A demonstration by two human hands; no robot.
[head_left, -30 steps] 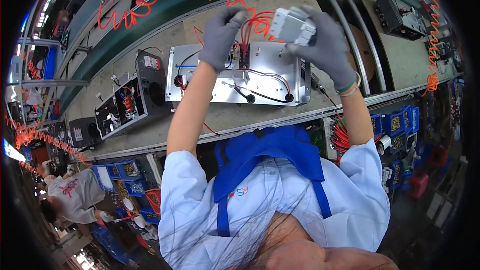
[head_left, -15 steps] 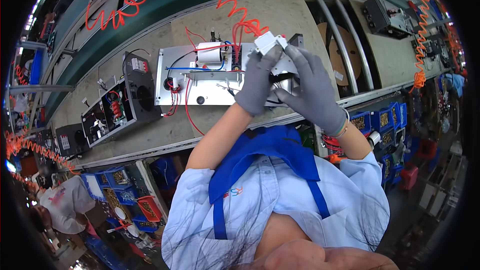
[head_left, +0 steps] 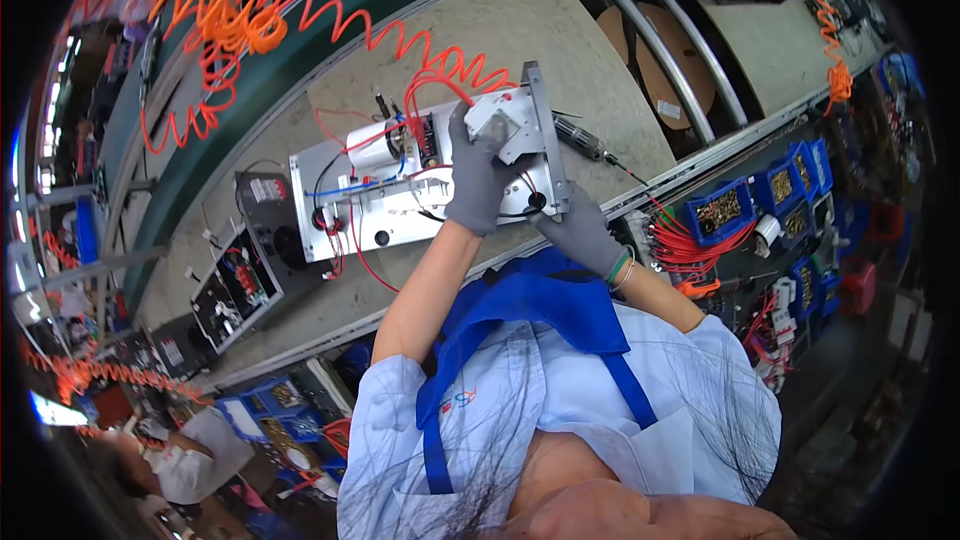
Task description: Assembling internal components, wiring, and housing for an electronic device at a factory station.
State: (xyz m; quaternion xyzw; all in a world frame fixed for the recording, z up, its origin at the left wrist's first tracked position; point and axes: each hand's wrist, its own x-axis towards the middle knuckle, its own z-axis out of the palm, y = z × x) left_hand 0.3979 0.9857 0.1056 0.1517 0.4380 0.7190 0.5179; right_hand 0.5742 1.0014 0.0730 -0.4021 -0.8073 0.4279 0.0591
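While a beige-grey tabletop (head_left: 570, 35) with a scuffed, matt face runs slantwise across the view, its right stretch opens into a dark gap crossed by two smooth steel rollers (head_left: 655, 48), a round cardboard disc (head_left: 672, 85) showing beneath them. Coiled orange hose (head_left: 240, 25) hangs over the far side. Blue plastic bins (head_left: 822, 162) of brass-coloured parts stand off the near edge, and a co-worker (head_left: 190, 470) is at lower left.

On the tabletop lies the silver metal chassis (head_left: 408, 220), long, flat and shiny, with a white cylinder (head_left: 370, 146) and thin red, blue and black wires. At its right end sits a boxy white module (head_left: 490, 118); the grey-gloved left hand (head_left: 480, 175) has its grip closed around the module's near side. The right hand (head_left: 583, 232), in a matching knit glove, touches the chassis's near right corner; how far its grip is closed I cannot tell. A slim dark screwdriver (head_left: 578, 137) lies just beside that end.
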